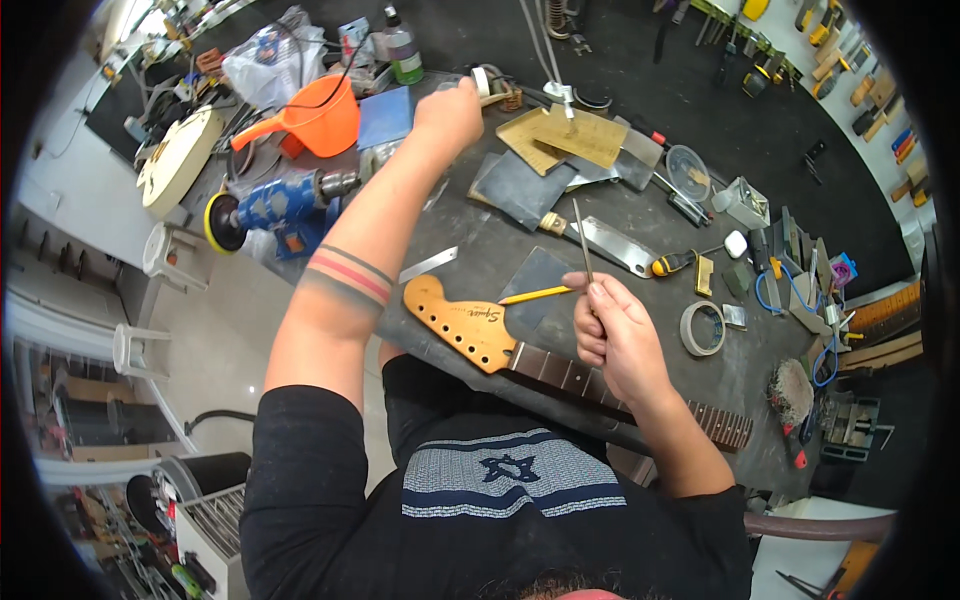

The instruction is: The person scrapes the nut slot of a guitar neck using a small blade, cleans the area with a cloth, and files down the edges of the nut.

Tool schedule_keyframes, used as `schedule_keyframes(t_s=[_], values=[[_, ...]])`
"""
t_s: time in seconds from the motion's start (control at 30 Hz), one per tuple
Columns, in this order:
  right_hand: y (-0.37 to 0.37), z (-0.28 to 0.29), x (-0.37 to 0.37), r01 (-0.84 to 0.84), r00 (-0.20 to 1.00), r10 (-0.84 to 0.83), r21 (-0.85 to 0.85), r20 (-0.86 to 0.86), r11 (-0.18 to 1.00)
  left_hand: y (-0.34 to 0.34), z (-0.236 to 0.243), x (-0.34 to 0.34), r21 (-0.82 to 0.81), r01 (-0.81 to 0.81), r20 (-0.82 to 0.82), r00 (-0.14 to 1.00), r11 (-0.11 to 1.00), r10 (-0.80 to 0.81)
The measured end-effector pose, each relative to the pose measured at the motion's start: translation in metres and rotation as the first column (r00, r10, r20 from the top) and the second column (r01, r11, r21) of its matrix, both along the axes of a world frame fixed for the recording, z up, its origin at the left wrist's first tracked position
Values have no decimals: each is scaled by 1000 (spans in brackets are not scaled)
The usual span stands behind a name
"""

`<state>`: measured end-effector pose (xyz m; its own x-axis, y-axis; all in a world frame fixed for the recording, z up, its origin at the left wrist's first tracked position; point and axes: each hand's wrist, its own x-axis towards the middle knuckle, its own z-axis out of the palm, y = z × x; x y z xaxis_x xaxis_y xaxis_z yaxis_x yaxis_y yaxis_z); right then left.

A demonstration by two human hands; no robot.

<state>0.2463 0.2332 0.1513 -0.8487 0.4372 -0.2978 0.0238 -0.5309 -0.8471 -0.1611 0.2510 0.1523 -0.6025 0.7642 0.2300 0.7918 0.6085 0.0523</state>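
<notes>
My left hand (448,115) reaches to the back of the bench beside a small white roll (480,82), its fingers curled; what they grip is hidden. My right hand (612,330) is closed around a thin upright metal file (579,240), above a guitar neck. The neck lies near the front edge, with its pale wooden headstock (440,320) to the left and dark fretboard (535,363) running right. A yellow pencil (535,295) lies behind the headstock on a grey sheet (535,270), and a small steel straightedge (428,264) rests to its left.
An orange dipper (320,115) and blue power tool (275,215) crowd the left. Metal plates (515,190), a wide blade (610,245), a tape roll (703,328) and a wire brush (790,395) lie on the bench. Tools (830,60) hang at the back right.
</notes>
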Motion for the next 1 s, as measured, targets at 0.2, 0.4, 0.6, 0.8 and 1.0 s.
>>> schedule_keyframes(t_s=[0.2,0.4,0.6,0.8,1.0], values=[[-42,-22,-57,-145,987,147,37,-65,989,-155,69,51,306,-53,146,989,950,8],[-157,-50,-139,-293,937,346,429,-51,855,-370,5,143,796,-166,269,958,582,-95],[-273,-68,-201,-401,834,552,661,-23,634,-525,-116,224,626,-366,173,926,689,335],[-329,-123,-215,-522,691,717,751,94,404,-575,-125,250,747,-459,243,862,481,445],[-323,-120,-217,-544,683,728,708,61,450,-588,-183,266,712,-451,229,874,538,429]])
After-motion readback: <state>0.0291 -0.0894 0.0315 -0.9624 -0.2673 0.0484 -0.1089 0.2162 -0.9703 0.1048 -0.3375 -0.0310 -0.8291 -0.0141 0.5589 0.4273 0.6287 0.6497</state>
